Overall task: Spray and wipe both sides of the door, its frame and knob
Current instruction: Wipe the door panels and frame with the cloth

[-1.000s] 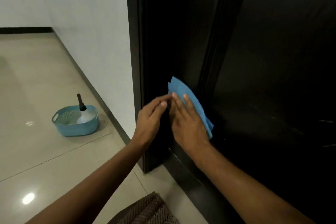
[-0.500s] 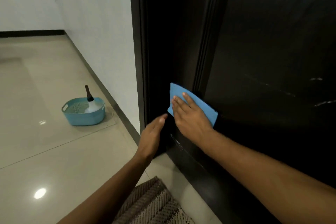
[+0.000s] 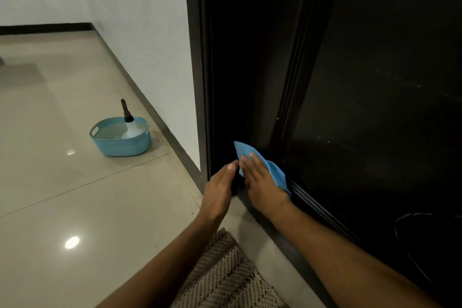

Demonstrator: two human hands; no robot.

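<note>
I have moved the cloth [image 3: 260, 165] down the frame [image 3: 240, 82] to its bottom corner; right hand [image 3: 262, 182] presses it flat, fingers straight. Left hand [image 3: 220, 187], open, rests beside. This frame section is nearly done; door [image 3: 387, 82] remains

Both hands [image 3: 262, 182] flat, seemingly pressing.
</note>
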